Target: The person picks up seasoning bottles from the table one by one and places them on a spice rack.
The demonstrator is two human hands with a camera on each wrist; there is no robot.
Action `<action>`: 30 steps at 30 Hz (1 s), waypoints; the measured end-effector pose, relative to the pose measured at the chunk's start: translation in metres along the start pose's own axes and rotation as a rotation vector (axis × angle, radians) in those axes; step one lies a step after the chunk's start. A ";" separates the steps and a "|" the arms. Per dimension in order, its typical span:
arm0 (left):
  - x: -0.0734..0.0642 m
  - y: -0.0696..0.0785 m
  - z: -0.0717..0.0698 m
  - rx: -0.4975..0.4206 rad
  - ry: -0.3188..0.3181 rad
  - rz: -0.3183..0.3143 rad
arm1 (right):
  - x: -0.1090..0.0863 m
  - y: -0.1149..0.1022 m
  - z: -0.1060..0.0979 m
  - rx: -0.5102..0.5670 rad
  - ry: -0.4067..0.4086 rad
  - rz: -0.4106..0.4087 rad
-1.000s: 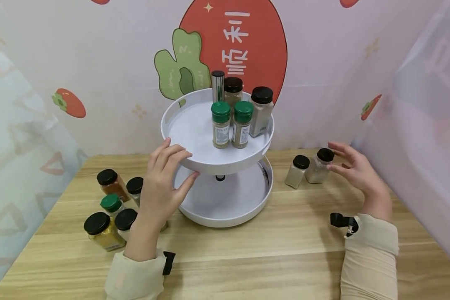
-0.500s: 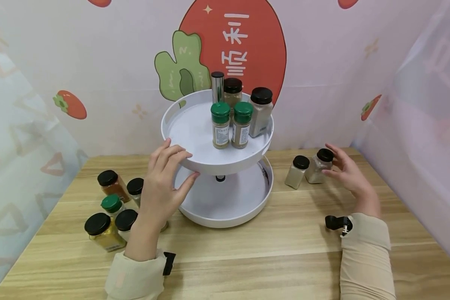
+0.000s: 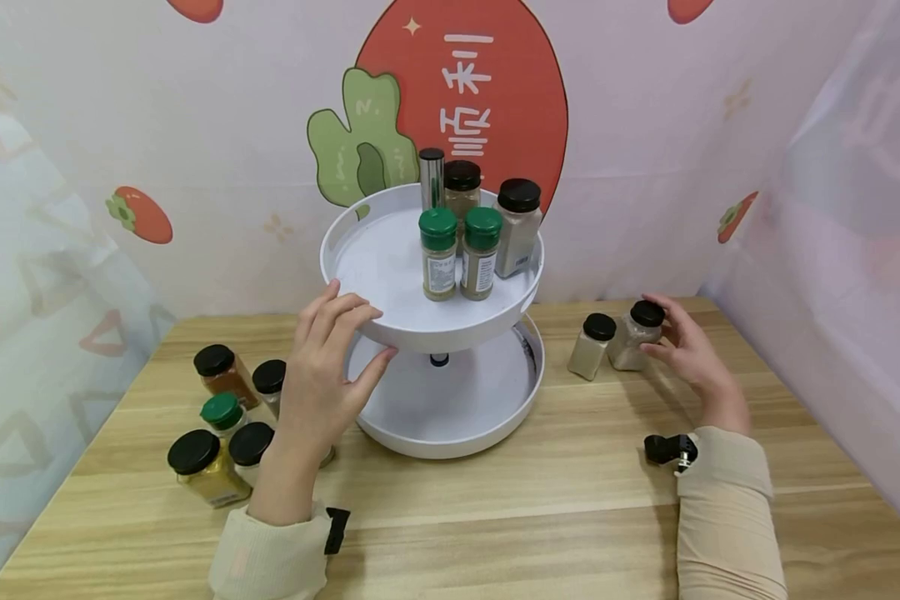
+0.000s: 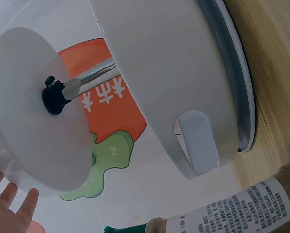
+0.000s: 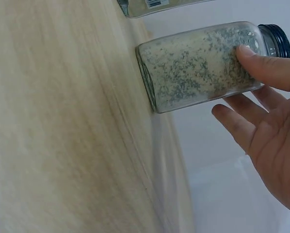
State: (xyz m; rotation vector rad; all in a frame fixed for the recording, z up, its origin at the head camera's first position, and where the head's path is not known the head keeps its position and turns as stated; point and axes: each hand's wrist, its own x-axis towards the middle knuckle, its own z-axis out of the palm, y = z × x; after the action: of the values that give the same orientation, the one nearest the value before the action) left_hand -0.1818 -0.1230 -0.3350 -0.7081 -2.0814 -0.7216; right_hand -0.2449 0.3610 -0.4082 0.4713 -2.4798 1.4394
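Observation:
My right hand point(image 3: 692, 360) grips a square glass spice jar point(image 3: 628, 346) with a black lid, standing on the table at the right. In the right wrist view the thumb presses the near side of the jar point(image 5: 198, 68), which holds speckled contents, while the fingers reach behind it. At the left front rim of the white two-tier rack's upper tray point(image 3: 378, 292), the fingers of my left hand point(image 3: 318, 387) rest loosely, thumb extended below. That tray bears two green-capped shakers point(image 3: 440, 271), two black-lidded jars point(image 3: 519, 237) and a slim silver cylinder point(image 3: 432, 179).
Another black-lidded jar point(image 3: 591, 350) stands just left of the gripped one. Several spice jars point(image 3: 221, 375) cluster at the table's left, partly behind the left forearm. The rack's lower tray point(image 3: 446, 408) shows bare white. A printed cloth point(image 3: 255, 150) hangs behind the table.
My right hand has moved left and closed in on the jar, its thumb and fingers now at both sides. My left hand stays at the tray rim; the view has shifted slightly.

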 end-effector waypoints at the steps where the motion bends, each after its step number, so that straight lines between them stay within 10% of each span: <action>1: 0.000 0.000 0.000 -0.001 0.001 0.000 | 0.000 0.001 0.001 -0.005 0.011 -0.013; 30: -0.001 0.001 -0.001 0.015 -0.004 0.000 | -0.003 0.000 0.008 -0.053 0.095 0.004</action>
State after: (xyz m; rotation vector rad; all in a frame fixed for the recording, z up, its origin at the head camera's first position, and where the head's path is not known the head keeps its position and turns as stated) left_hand -0.1805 -0.1230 -0.3352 -0.7017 -2.0880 -0.7048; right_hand -0.2423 0.3545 -0.4129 0.3787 -2.4384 1.3616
